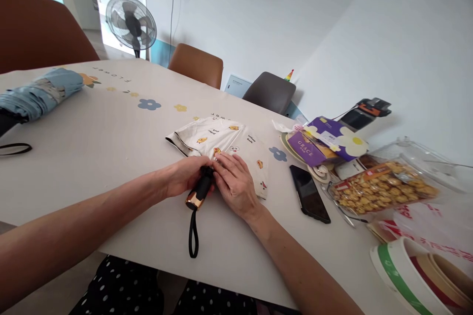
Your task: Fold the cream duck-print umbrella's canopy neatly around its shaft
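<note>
A folded white umbrella [218,140] printed with small yellow chicks lies on the white table [111,142] in front of me. Its black handle [201,189] with a copper end cap points toward me, and a black wrist strap [193,236] trails from it to the table's near edge. My left hand [185,174] is wrapped round the handle from the left. My right hand [236,182] lies over the base of the canopy beside the handle, fingers together and pressing on the fabric.
A folded light-blue umbrella [40,93] lies at the far left. Right of my hands are a black phone [309,193], a purple packet [325,142], a snack bag [384,187] and stacked bowls [417,275]. Chairs [197,64] and a fan [131,24] stand behind.
</note>
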A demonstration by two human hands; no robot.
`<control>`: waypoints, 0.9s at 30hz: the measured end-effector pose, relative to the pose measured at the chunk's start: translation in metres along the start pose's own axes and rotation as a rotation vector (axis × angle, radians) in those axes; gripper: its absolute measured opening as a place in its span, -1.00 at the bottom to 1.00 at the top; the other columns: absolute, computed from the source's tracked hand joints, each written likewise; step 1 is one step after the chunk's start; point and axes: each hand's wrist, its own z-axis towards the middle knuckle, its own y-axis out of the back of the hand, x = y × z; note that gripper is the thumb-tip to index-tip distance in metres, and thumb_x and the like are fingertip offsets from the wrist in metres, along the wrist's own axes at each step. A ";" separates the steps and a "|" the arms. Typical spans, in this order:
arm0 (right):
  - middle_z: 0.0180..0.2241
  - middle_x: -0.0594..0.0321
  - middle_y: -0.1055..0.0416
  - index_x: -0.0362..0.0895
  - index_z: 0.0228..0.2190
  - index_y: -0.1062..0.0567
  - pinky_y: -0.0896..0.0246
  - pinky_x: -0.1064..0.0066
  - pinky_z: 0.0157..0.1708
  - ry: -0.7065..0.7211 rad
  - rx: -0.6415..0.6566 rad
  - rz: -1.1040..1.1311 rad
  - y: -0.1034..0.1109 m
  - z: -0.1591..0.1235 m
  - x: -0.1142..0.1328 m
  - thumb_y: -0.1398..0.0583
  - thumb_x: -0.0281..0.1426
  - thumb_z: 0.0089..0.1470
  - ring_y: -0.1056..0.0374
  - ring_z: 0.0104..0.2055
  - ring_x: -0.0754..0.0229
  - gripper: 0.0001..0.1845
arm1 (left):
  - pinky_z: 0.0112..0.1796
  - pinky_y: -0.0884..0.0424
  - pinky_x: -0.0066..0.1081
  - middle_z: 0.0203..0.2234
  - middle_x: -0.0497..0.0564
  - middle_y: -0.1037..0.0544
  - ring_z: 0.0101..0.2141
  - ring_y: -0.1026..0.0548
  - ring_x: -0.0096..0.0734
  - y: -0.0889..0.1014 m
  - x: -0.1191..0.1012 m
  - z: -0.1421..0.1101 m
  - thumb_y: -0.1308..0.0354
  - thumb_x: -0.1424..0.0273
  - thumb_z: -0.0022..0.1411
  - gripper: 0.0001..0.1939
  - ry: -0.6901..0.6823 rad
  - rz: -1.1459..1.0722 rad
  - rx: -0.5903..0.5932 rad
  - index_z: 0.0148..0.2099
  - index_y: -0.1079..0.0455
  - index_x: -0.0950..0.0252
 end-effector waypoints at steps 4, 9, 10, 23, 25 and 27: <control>0.11 0.03 -0.23 -0.21 0.15 -0.14 0.08 0.06 0.19 -0.005 0.087 0.088 0.000 -0.003 0.002 0.04 -0.56 0.11 -0.07 0.20 0.10 -0.46 | -0.46 -0.44 -0.37 -0.56 -0.04 -0.39 -0.58 -0.38 -0.48 0.002 0.003 0.003 -0.12 0.18 0.08 -0.71 -0.024 0.013 -0.034 -0.34 -0.31 0.34; 0.13 0.00 -0.20 -0.20 0.22 0.17 -0.07 0.14 0.14 -0.140 0.023 0.329 -0.002 -0.006 0.008 0.11 -0.61 0.10 -0.07 0.20 0.16 -0.33 | -0.66 -0.27 -0.52 -0.61 -0.03 -0.35 -0.65 -0.33 -0.53 0.005 0.004 0.000 -0.12 -0.07 -0.03 -0.49 -0.033 0.155 -0.074 -0.42 -0.25 0.34; 0.13 -0.01 -0.20 -0.19 0.22 0.17 -0.09 0.14 0.13 -0.152 0.014 0.355 -0.002 -0.006 0.007 0.10 -0.59 0.11 -0.06 0.21 0.16 -0.34 | -0.67 -0.26 -0.53 -0.61 -0.04 -0.35 -0.66 -0.32 -0.54 0.005 0.004 0.000 -0.13 -0.06 -0.03 -0.50 -0.030 0.162 -0.096 -0.43 -0.23 0.33; -0.26 0.07 -0.40 -0.19 -0.10 -0.28 -0.31 0.31 -0.39 -0.970 -0.494 0.255 0.054 0.000 -0.063 -0.11 -0.10 0.02 -0.38 -0.34 0.15 -0.50 | -0.75 -0.16 -0.63 -0.55 -0.10 -0.21 -0.65 -0.19 -0.66 0.009 0.001 0.001 0.00 0.32 0.23 -0.82 0.097 -0.562 0.304 -0.29 -0.19 0.35; -0.47 0.20 -0.40 -0.17 -0.27 -0.35 -0.22 0.42 -0.63 -1.096 -0.426 0.457 0.052 -0.001 -0.064 -0.08 -0.01 0.00 -0.30 -0.58 0.25 -0.52 | -0.75 -0.17 -0.63 -0.54 -0.09 -0.22 -0.64 -0.21 -0.64 0.007 0.005 0.002 0.01 0.33 0.23 -0.84 0.096 -0.536 0.263 -0.25 -0.19 0.34; -0.64 0.30 -0.32 -0.16 -0.46 -0.37 -0.06 0.47 -0.75 -1.143 -0.367 0.604 0.050 -0.001 -0.062 -0.06 0.04 -0.02 -0.16 -0.73 0.32 -0.52 | -0.74 -0.18 -0.62 -0.53 -0.08 -0.23 -0.63 -0.23 -0.63 0.004 0.008 0.003 -0.01 0.31 0.21 -0.83 0.112 -0.460 0.191 -0.23 -0.19 0.32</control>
